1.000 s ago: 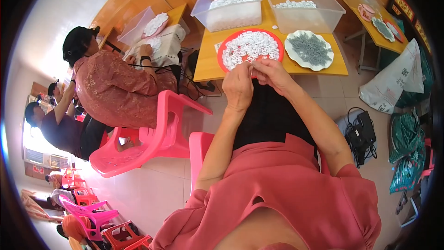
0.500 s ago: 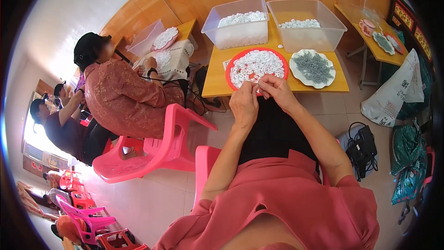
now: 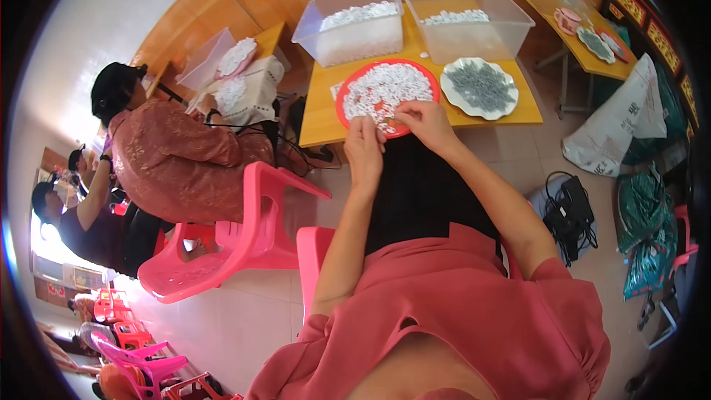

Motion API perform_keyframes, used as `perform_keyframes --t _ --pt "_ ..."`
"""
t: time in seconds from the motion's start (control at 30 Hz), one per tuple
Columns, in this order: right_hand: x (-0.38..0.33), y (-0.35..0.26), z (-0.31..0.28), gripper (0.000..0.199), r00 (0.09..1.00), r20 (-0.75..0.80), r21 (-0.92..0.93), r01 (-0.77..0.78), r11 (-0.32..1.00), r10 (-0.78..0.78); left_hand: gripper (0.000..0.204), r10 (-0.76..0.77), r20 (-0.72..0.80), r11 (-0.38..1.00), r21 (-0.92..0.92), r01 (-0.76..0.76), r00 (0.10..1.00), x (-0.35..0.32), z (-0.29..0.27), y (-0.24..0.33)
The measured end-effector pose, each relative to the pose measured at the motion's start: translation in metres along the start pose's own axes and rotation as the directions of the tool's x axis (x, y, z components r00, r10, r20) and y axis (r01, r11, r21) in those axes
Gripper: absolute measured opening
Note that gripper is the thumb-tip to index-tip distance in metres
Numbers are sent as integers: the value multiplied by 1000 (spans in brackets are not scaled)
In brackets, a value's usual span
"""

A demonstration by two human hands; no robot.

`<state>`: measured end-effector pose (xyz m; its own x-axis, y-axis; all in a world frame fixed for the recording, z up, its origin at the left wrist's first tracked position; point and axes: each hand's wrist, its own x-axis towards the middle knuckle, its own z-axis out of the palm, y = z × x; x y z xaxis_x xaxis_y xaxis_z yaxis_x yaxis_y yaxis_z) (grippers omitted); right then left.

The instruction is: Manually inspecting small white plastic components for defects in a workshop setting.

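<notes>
A red plate (image 3: 433, 81) heaped with small white plastic pieces (image 3: 392, 85) lies on the yellow table, some red showing through at its near side. My left hand (image 3: 364, 152) is at the plate's near left rim, fingers curled together; whatever they hold is too small to make out. Over the near right part of the plate, my right hand (image 3: 428, 124) has thumb and forefinger pinched among the white pieces, and what lies between the tips is unclear. Just right of it sits a white scalloped plate (image 3: 453, 101) full of small grey pieces (image 3: 481, 87).
Two clear plastic bins (image 3: 474, 37) with white pieces stand at the table's (image 3: 318, 115) back. A person in a patterned red top (image 3: 174, 159) sits to the left by a pink chair (image 3: 200, 274). White and green sacks (image 3: 615, 126) and a black cable bundle (image 3: 569, 211) lie right.
My hands, together in front of the plate before, have come apart. The right one now reaches over the white pieces, while the left stays near the rim. The whole view has shifted slightly.
</notes>
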<state>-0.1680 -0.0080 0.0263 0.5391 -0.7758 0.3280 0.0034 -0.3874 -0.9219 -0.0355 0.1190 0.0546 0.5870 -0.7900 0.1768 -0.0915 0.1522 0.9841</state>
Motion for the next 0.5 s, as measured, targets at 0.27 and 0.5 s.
perform_keyframes --t 0.27,0.5 --pt "30 36 -3 24 998 44 -610 -3 792 38 20 -189 98 959 -197 206 977 15 3 -45" --pt "1 -26 -6 17 991 95 85 83 993 -91 19 -409 346 717 -451 532 845 20 4 -18"
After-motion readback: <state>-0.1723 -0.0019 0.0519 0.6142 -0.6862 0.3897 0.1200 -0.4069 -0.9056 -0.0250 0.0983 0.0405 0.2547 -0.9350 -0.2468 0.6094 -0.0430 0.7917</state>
